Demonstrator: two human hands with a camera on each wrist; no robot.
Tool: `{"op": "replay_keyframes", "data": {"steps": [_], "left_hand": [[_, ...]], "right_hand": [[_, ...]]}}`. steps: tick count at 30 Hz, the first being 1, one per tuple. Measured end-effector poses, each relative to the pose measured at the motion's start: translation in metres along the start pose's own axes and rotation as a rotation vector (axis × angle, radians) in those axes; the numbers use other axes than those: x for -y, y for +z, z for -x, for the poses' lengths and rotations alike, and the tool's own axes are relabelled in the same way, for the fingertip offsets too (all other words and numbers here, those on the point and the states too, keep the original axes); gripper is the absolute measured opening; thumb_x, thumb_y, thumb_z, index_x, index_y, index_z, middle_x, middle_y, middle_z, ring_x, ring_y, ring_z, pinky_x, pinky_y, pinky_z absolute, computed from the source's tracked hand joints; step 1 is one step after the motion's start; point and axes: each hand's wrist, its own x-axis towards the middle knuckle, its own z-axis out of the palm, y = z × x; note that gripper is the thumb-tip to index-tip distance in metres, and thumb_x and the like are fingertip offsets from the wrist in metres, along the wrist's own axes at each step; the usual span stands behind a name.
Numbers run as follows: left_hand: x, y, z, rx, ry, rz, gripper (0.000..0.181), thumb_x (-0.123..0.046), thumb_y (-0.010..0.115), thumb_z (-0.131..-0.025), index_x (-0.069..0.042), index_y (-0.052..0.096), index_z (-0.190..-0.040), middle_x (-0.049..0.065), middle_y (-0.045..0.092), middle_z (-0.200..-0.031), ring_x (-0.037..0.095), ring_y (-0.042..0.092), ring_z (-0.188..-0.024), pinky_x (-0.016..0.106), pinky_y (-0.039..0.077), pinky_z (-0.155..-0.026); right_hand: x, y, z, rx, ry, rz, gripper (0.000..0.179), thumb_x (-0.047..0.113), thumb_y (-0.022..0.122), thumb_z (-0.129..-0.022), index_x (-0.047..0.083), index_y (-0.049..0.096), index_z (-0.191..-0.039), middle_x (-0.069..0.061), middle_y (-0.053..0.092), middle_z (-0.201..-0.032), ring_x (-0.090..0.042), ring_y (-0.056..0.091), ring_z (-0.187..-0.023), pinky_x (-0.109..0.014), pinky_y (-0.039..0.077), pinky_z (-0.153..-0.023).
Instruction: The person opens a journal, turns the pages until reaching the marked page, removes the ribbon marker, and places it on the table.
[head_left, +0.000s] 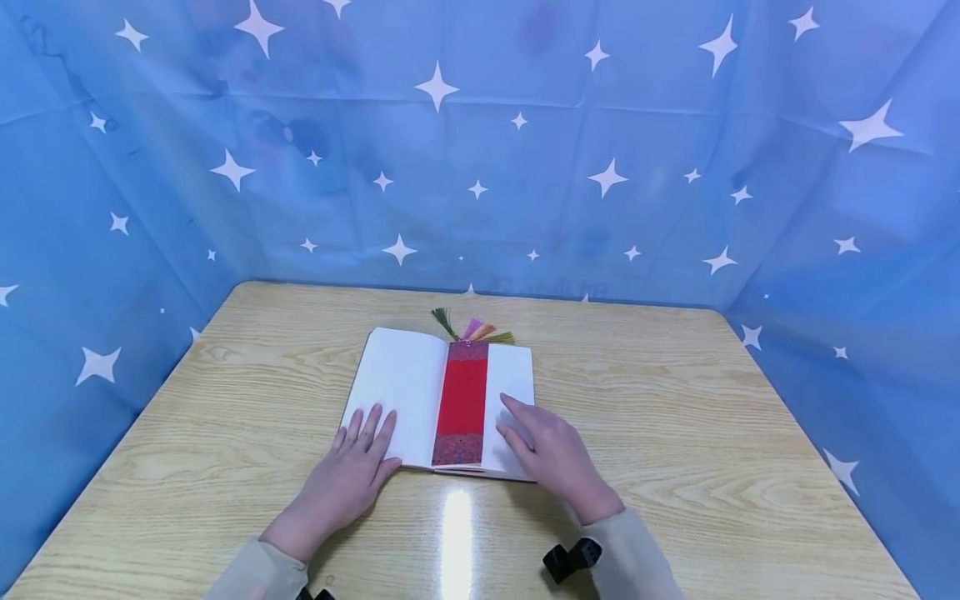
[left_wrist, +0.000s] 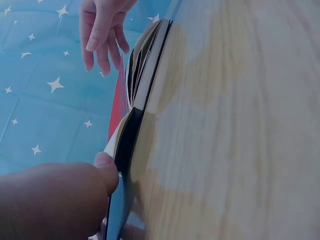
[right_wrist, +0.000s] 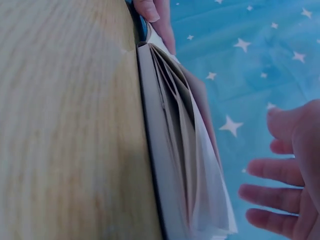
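An open notebook (head_left: pixel 408 367) with blank white pages lies on the wooden table. Along its middle, on the right-hand page, lies a red bookmark (head_left: pixel 462 396) with patterned ends and several coloured tassels (head_left: pixel 480 331) sticking out past the top edge. My left hand (head_left: pixel 352 475) rests with fingers spread on the lower left page, its thumb by the bottom edge. Over the right page hovers my right hand (head_left: pixel 551 446), fingers loosely extended and holding nothing. In the right wrist view, a gap shows between that hand (right_wrist: pixel 295 170) and the fanned page edges (right_wrist: pixel 185 130).
The wooden table (head_left: pixel 675 400) reaches out on both sides of the notebook. A blue curtain (head_left: pixel 525 150) with white stars hangs behind and at both sides. A black wrist device (head_left: pixel 572 558) sits by the right sleeve.
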Motion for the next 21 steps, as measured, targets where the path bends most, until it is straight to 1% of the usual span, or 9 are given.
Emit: {"op": "replay_keyframes", "data": {"steps": [6,10,13,17,21], "left_hand": [[0.000,0.001,-0.001,0.035,-0.010,0.009,0.061,-0.040,0.039,-0.099,-0.006,0.025,-0.147,0.018,0.021,-0.150,0.040,0.015,-0.137,0.057,0.019,-0.106],[0.000,0.001,-0.002,0.042,-0.012,0.004,0.061,-0.041,0.040,-0.098,-0.006,0.027,-0.146,0.018,0.023,-0.150,0.040,0.016,-0.136,0.057,0.019,-0.106],[-0.001,0.000,-0.003,0.046,-0.018,0.006,0.061,-0.042,0.040,-0.098,-0.006,0.028,-0.146,0.018,0.024,-0.149,0.040,0.017,-0.136,0.056,0.019,-0.106],[-0.002,-0.001,-0.002,0.049,-0.022,0.008,0.060,-0.042,0.040,-0.098,-0.006,0.030,-0.146,0.019,0.025,-0.149,0.040,0.018,-0.136,0.056,0.019,-0.106],[-0.002,-0.003,-0.001,0.050,-0.024,0.003,0.060,-0.041,0.042,-0.098,-0.005,0.031,-0.145,0.020,0.027,-0.148,0.041,0.019,-0.135,0.057,0.020,-0.106]], "right_hand": [[-0.001,-0.002,-0.008,-0.025,-0.013,0.022,0.043,0.022,0.068,-0.085,0.007,0.060,-0.125,-0.010,0.068,-0.105,-0.023,0.065,-0.094,-0.038,0.053,-0.079],[0.001,-0.004,-0.015,-0.020,0.032,0.002,0.042,0.022,0.068,-0.086,0.007,0.060,-0.125,-0.009,0.068,-0.106,-0.023,0.065,-0.094,-0.039,0.053,-0.078],[0.003,-0.006,-0.020,-0.011,0.116,-0.058,0.041,0.022,0.067,-0.087,0.009,0.060,-0.125,-0.006,0.069,-0.102,-0.021,0.066,-0.087,-0.036,0.054,-0.073],[0.003,-0.006,-0.026,-0.009,0.263,-0.164,0.037,0.022,0.064,-0.089,0.009,0.061,-0.123,-0.003,0.070,-0.093,-0.016,0.065,-0.076,-0.031,0.053,-0.067],[0.001,-0.006,-0.033,-0.004,0.396,-0.274,0.033,0.021,0.062,-0.091,0.007,0.063,-0.120,-0.004,0.069,-0.093,-0.015,0.063,-0.076,-0.029,0.052,-0.067]]}}
